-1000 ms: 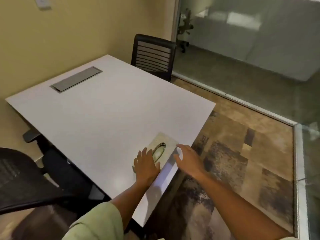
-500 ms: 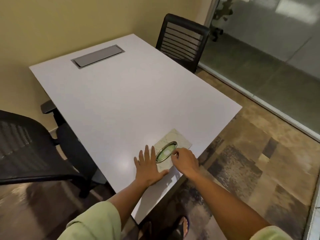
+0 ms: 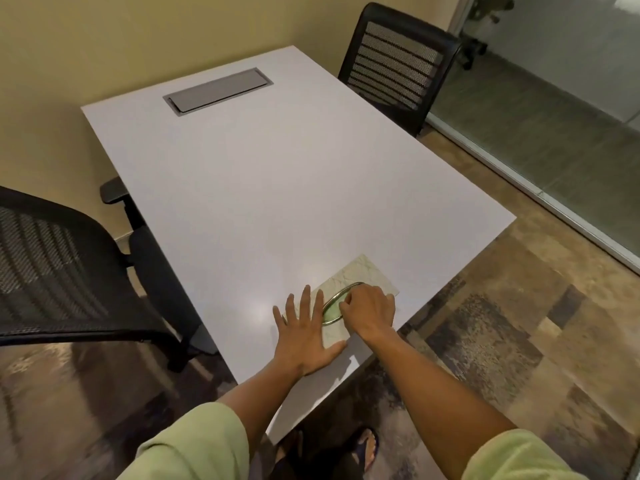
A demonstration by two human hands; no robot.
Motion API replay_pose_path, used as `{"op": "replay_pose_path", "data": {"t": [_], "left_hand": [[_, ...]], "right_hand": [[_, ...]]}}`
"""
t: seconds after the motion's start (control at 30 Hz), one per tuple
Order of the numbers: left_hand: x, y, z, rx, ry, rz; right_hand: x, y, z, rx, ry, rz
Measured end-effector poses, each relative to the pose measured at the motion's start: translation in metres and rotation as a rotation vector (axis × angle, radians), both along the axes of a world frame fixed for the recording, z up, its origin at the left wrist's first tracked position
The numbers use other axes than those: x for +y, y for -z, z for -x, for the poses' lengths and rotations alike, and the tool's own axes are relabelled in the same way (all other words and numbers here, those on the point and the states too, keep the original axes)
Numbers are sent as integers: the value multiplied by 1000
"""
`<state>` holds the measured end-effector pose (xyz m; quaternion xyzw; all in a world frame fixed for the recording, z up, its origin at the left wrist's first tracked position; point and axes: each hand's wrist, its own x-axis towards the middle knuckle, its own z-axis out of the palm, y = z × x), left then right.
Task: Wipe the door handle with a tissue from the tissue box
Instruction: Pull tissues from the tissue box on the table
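Note:
The tissue box (image 3: 367, 271) lies flat near the front right corner of the white table (image 3: 277, 185). It is pale and marbled, with a metal-rimmed oval opening (image 3: 333, 301). My left hand (image 3: 304, 336) lies flat with fingers spread, on the box's near end and the tabletop. My right hand (image 3: 369, 311) is curled over the opening, with thumb and fingertips dipping into it. No tissue shows, and what the fingers hold is hidden. No door handle is in view.
A black mesh chair (image 3: 394, 64) stands at the table's far right, another (image 3: 52, 271) at its left. A grey cable hatch (image 3: 218, 91) is set in the far end of the table. A glass wall (image 3: 554, 116) runs along the right. Patterned carpet covers the floor.
My right hand has moved from beside the box onto the oval opening and curled its fingers in. My left hand stays flat. My view has dropped closer to the table.

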<state>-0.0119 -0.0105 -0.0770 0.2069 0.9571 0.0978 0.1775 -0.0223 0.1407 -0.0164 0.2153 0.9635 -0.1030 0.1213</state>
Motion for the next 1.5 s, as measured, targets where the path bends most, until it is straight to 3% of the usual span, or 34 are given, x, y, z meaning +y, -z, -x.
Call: {"op": "replay_pose_path", "data": {"t": [0.43,0.73,1.1,1.5], "left_hand": [[-3,2,-2,21,56,-40],[1,-2,0,-15,50,15],[0,-2,0,-8,44,-12],[0,-2,0,-23,38,-2]], "right_hand": [[-2,2,8,-36,-84,-30],[3,-5,3,-28,-105,136],[11,-4,-5,-30,-210,140],[16,-6,-14,71,-93,477]]}}
